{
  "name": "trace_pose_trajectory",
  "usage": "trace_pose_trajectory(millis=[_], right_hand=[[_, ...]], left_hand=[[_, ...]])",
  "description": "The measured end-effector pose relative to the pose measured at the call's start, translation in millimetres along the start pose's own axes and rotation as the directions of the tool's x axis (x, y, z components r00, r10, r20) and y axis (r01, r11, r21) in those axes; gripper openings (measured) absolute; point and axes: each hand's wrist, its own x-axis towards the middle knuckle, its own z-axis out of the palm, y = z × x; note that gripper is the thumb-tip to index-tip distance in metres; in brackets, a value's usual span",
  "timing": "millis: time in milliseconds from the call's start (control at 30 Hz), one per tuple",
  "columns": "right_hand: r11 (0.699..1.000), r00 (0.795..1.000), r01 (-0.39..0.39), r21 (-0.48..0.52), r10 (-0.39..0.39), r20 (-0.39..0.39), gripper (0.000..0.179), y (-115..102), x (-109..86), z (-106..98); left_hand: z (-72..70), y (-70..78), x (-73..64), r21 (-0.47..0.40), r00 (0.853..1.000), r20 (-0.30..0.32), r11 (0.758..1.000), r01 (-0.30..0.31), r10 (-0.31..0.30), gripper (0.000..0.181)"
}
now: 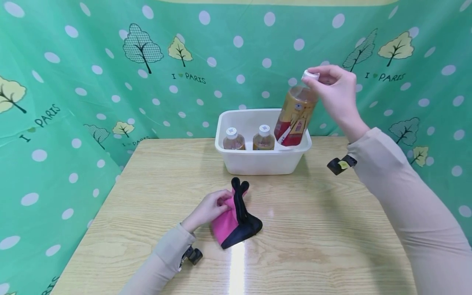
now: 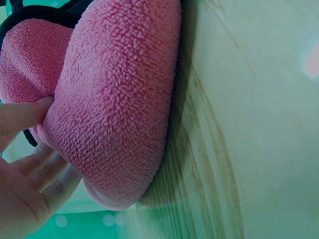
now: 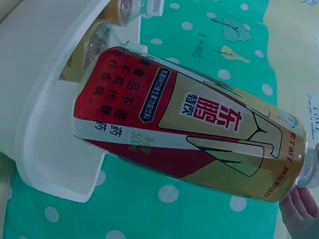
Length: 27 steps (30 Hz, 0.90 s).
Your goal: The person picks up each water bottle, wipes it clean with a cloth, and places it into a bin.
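My right hand (image 1: 337,96) pinches the white cap of a drink bottle (image 1: 296,116) with a gold and red label. The bottle hangs tilted, its base inside the right end of a white plastic bin (image 1: 262,162); the right wrist view shows the label (image 3: 199,119) up close. Lower down, my left hand (image 1: 210,209) pinches a folded pink fleece cloth (image 1: 225,225) with black edging, thumb on one side and fingers on the other. In the left wrist view the fuzzy pink fabric (image 2: 114,99) bulges beside the thumb and rests over the table.
Two more bottles, one at the left (image 1: 234,139) and one in the middle (image 1: 263,138), stand in the bin with white caps up. The bin sits at the back of a wooden table (image 1: 313,246). A green dotted curtain (image 1: 236,61) hangs behind it.
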Motion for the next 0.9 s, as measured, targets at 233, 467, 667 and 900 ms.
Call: trace_pose_trajectory(millis=[233,467,667,900], right_hand=[[1.000,0.999,-0.012,-0.019,0.011,-0.030,0.034,15,4.8,4],[0.996,0.999,-0.040,-0.073,0.039,-0.016,0.037,28,4.9,11],[0.989,0.998,-0.056,-0.135,0.055,-0.006,0.038,38,2.0,15],[0.983,0.999,-0.039,-0.182,0.042,0.017,0.037,47,-1.3,18]], left_hand=[[0.4,0.2,0.1,-0.016,1.000,0.000,1.000,-0.016,0.016,0.028],[0.9,-1.6,0.3,-0.019,1.000,-0.002,1.000,-0.023,0.023,0.026],[0.6,-1.2,0.3,-0.018,1.000,0.002,1.000,-0.001,0.001,0.028],[1.2,-1.5,0.1,-0.008,1.000,-0.002,1.000,0.000,0.000,0.027]])
